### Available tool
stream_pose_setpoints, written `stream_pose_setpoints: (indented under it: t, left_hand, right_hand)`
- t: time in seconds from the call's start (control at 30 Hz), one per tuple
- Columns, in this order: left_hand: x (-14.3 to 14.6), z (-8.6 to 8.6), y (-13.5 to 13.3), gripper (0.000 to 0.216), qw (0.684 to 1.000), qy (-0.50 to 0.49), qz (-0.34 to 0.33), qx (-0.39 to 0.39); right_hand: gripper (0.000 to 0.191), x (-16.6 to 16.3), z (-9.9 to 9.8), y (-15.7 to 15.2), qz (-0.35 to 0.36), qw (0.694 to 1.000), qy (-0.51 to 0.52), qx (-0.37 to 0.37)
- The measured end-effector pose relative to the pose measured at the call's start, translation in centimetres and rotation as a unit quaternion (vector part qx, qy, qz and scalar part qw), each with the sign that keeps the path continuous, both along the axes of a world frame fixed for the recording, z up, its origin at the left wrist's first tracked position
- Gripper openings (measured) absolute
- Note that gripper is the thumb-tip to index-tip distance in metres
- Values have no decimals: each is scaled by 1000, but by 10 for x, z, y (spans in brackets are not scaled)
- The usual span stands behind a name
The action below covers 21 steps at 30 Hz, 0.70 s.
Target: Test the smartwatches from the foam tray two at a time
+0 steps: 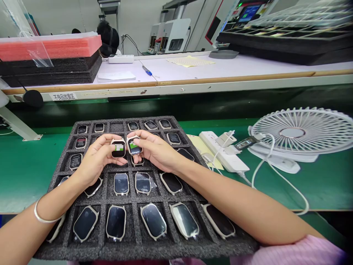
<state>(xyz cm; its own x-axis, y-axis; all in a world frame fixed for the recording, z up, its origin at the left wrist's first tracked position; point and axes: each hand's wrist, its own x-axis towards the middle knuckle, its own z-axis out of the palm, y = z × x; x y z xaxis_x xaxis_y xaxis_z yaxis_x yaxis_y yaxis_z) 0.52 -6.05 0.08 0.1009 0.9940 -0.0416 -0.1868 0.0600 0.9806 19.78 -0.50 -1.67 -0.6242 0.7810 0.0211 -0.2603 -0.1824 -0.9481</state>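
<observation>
My left hand [99,156] grips a pale-framed watch [118,148] between thumb and fingers, its lit screen showing green and white, while my right hand [150,147] grips a second watch [135,147], thumb across its similarly lit face. The two watches are held upright, side by side and just apart, above a black foam tray [132,252] on the green bench [22,165], nearer the tray's far edge than its near one. Along the near edge, dark-screened watches [116,222] rest in separate compartments; near the far right corner, a watch [165,124] displays lines of text. Beyond the tray's right edge lie a white power strip [220,154] and, farther right, a white fan [292,132].
</observation>
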Motion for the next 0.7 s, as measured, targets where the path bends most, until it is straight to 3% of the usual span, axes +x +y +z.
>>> stream_pose_setpoints:
  t: [0.17,0.7]
  left_hand:
    - [-1,0,0,30,1000,6,-3,0]
    - [0,1,-1,28,1000,14,10,10]
  right_hand:
    - [35,1,-2,0,5,1000,-7,24]
    - [38,3,0,-2,18,998,-14,55]
